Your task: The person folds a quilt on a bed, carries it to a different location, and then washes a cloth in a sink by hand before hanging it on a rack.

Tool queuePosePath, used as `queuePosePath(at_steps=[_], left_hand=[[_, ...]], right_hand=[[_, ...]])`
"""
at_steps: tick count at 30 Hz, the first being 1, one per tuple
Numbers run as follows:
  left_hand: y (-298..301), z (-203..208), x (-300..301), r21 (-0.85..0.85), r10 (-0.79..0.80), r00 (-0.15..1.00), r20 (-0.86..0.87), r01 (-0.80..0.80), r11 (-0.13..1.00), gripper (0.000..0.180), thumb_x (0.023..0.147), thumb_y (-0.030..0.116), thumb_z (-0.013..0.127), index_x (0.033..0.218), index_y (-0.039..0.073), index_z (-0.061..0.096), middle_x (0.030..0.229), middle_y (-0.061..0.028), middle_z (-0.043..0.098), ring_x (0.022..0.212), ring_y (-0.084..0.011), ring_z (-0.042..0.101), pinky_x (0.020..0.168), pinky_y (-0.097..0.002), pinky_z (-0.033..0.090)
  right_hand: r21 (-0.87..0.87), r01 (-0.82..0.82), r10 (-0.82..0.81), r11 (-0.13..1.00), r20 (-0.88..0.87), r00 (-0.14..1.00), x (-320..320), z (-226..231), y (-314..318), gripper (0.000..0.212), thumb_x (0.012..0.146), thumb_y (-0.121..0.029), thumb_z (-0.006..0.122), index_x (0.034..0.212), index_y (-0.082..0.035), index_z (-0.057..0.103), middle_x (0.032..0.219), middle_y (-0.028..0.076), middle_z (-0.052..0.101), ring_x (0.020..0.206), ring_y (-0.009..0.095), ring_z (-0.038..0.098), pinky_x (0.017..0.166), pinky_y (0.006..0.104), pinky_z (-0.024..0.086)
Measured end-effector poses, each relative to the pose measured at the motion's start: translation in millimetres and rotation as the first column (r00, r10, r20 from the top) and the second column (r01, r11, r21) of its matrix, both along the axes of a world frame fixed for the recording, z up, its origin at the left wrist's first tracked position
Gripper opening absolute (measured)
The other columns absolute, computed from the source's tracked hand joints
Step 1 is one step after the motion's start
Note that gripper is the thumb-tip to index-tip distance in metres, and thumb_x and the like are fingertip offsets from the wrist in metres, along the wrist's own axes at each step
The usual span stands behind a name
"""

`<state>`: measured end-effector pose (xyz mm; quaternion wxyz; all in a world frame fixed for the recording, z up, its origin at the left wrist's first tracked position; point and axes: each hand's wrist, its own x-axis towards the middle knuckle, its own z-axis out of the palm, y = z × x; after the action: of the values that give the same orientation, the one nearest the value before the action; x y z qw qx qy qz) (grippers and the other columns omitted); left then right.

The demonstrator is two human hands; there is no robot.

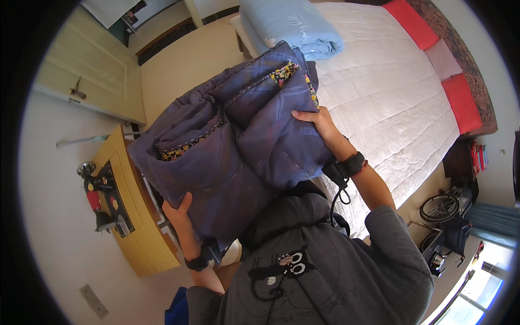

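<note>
A thick, folded purple-blue quilt [206, 135] with faint plaid lines, white stitching and strips of flowery yellow-and-black lining is held up in front of my body. My right hand [319, 122] grips its right side, thumb on top and the fingers hidden beneath. On the near left edge, my left hand [179, 210] grasps the quilt from below, with the thumb showing against the cloth. Both wrists wear black straps. The quilt's underside is hidden.
To the right stands a bed with a white quilted cover [384, 86] and red pillows [460, 103]. A folded light-blue quilt [292, 30] lies on its far corner. At left is a wooden table [135, 216] with a sewing machine [100, 200]; a door [92, 65] is beyond. A wheelchair [441, 208] stands at right.
</note>
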<state>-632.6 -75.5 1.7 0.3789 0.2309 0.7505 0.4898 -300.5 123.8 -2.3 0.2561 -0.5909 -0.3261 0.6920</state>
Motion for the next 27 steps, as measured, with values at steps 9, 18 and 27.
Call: queuePosePath(at_steps=[9, 18, 27], left_hand=[[-8, 14, -12, 0.031, -0.054, 0.999, 0.001, 0.053, 0.998, 0.046, 0.064, 0.021, 0.076, 0.098, -0.006, 0.058, 0.091, -0.0096, 0.061, 0.082, -0.0188, 0.056, 0.077, -0.0296, 0.041], [-28, 10, 13, 0.054, -0.057, 0.995, -0.079, 0.061, 0.997, 0.04, 0.065, 0.018, 0.074, 0.093, -0.007, 0.059, 0.087, -0.01, 0.062, 0.077, -0.0179, 0.056, 0.075, -0.0291, 0.042], [-72, -27, -9, 0.178, -0.186, 0.983, -0.009, 0.184, 0.967, 0.034, 0.067, 0.014, 0.072, 0.09, -0.007, 0.06, 0.083, -0.0093, 0.063, 0.072, -0.0171, 0.057, 0.07, -0.0271, 0.044]], right_hand=[[0.063, 0.046, -0.046, 0.997, 0.004, 0.999, -15, -5, -16, 0.039, 0.065, -0.019, 0.074, 0.089, 0.01, 0.061, 0.079, 0.015, 0.064, 0.065, 0.021, 0.063, 0.062, 0.0283, 0.05], [0.14, 0.031, -0.026, 0.99, -0.037, 0.999, 15, -11, -31, 0.037, 0.066, -0.018, 0.074, 0.088, 0.009, 0.062, 0.08, 0.015, 0.064, 0.065, 0.02, 0.062, 0.062, 0.0291, 0.05], [0.064, 0.007, 0.002, 0.998, -0.147, 0.989, 0, -50, -92, 0.039, 0.071, -0.018, 0.071, 0.096, 0.009, 0.058, 0.084, 0.014, 0.064, 0.068, 0.021, 0.063, 0.064, 0.0285, 0.051]])
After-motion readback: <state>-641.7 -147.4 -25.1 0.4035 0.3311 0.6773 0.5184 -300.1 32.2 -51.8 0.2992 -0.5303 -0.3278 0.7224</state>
